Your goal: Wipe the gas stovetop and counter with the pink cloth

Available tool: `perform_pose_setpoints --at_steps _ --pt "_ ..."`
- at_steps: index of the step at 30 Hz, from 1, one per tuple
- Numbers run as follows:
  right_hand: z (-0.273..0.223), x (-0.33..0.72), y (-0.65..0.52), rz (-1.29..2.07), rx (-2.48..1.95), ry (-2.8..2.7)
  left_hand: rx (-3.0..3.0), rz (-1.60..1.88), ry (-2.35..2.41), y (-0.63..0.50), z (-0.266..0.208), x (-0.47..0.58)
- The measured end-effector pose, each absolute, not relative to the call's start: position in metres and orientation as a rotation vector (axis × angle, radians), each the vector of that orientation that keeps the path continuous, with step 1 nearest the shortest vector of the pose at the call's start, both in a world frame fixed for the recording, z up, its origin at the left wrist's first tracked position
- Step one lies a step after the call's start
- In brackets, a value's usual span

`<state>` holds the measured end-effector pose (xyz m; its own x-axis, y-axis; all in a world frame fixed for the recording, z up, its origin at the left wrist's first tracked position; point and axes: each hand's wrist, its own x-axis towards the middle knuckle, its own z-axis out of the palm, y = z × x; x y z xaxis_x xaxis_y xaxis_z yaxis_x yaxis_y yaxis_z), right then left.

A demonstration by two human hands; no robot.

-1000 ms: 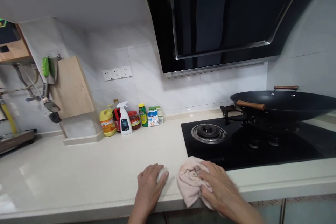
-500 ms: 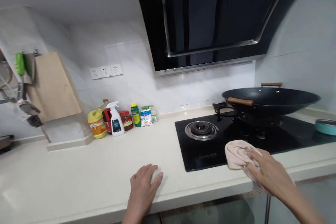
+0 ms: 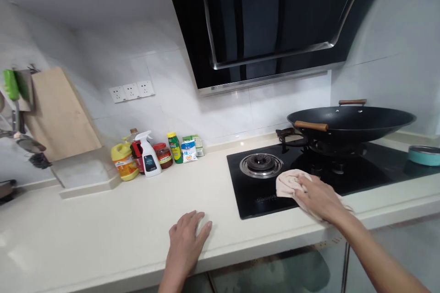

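A pale pink cloth (image 3: 290, 182) lies bunched on the black glass gas hob (image 3: 252, 202), just in front of the left burner (image 3: 261, 165). My right hand (image 3: 318, 197) is closed on the cloth and presses it to the glass; part of the cloth trails under the palm toward the counter edge. My left hand (image 3: 187, 240) rests on the white countertop (image 3: 113, 233) left of the hob, its fingers apart and holding nothing. A large black wok (image 3: 357, 121) with wooden handles sits over the right burner.
Along the back wall stand a yellow jug (image 3: 124, 162), a white spray bottle (image 3: 150, 158), a red-lidded jar (image 3: 163, 155), a green bottle (image 3: 175, 148) and small packets (image 3: 189, 151). A turquoise round container (image 3: 424, 155) is at the far right. The range hood (image 3: 261, 18) overhangs the hob.
My right hand has moved the cloth left and slightly away from me across the hob. My left hand stays in place on the counter. The view has shifted slightly.
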<state>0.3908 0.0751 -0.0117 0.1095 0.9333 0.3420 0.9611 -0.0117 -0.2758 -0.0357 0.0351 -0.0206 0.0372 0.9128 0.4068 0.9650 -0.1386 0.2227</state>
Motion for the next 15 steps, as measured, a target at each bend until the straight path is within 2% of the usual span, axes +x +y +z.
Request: perform_pose_setpoints --at_steps 8,15 --pt "0.010 0.311 0.116 0.134 -1.690 -2.115 -2.193 -0.694 -1.992 0.035 -0.020 -0.037" --pt "0.013 0.280 0.141 0.126 -1.657 -2.151 -2.174 -0.709 -1.965 0.033 -0.020 -0.035"
